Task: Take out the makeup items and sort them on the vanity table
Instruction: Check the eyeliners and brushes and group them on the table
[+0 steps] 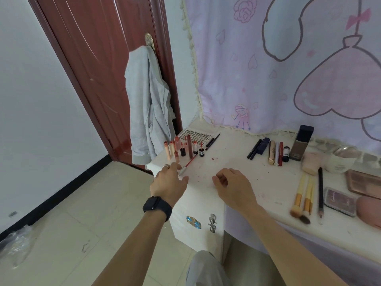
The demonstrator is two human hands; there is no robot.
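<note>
The white bench (231, 153) has a smooth top, stained with small red spots. The left grip (169, 179) pinches the silver end of a thin red stick (189, 162), which points toward a cluster of upright pink and red lipstick tubes (189, 147). The right grip (233, 182) rests near it on the bench, with fingers curled together and nothing visible in them.

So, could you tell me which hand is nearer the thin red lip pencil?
Left. The left hand pinches the silver end of the red lip pencil; the right hand sits apart, to its right.
</note>
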